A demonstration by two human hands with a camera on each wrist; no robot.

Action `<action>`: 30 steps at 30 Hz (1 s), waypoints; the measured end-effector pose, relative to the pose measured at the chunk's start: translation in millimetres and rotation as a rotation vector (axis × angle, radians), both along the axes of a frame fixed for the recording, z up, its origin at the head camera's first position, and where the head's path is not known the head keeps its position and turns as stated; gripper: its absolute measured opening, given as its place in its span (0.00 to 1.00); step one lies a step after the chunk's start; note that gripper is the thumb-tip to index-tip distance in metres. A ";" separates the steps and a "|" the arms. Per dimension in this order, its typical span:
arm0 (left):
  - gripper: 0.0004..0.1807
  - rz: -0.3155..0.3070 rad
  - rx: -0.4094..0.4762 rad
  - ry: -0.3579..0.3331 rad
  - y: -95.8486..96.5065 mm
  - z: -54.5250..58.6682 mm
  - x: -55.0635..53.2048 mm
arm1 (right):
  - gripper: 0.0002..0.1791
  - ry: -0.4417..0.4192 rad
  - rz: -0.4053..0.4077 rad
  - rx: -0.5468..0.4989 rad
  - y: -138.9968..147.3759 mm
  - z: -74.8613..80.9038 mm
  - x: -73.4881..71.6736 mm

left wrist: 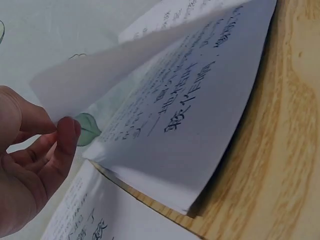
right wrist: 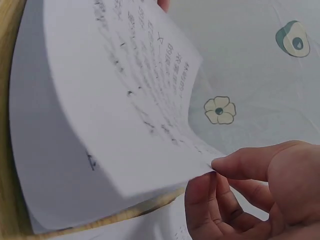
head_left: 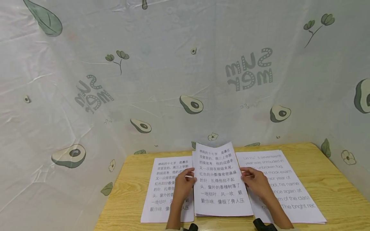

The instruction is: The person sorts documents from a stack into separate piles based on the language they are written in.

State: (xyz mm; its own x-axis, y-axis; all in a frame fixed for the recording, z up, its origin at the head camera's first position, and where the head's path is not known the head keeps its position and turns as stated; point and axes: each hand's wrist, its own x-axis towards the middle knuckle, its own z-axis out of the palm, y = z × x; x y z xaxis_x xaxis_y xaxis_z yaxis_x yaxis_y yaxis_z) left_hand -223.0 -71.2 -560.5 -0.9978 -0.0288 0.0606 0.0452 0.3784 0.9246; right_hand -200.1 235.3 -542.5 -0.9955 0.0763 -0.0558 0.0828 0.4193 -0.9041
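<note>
Pinching the top Chinese-text sheet (head_left: 220, 181) by its side edges, left hand (head_left: 182, 186) and right hand (head_left: 258, 181) hold it partly raised over the middle paper stack (left wrist: 200, 130); likely sheet-separating step, next move probably needs even tension, no dragging.

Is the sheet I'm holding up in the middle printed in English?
No, the raised sheet bears Chinese characters in the head view, while the English text is on the pages to its right.

smooth, matt paper sheet (head_left: 222, 208); wood-grained tabletop (head_left: 321, 181); creased, faintly glossy backdrop (head_left: 162, 80).
</note>
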 end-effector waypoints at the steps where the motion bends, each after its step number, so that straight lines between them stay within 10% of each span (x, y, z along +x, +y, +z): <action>1: 0.23 0.002 0.017 0.001 -0.9 -0.4 -0.2 | 0.23 -0.001 -0.002 -0.012 1.1 0.5 -0.2; 12: 0.24 -0.009 0.263 -0.065 -7.6 0.3 -1.1 | 0.27 -0.081 0.011 -0.220 12.1 0.9 -1.2; 30: 0.23 0.004 0.325 -0.068 -19.7 2.3 5.6 | 0.31 -0.100 0.025 -0.373 4.8 -0.9 1.6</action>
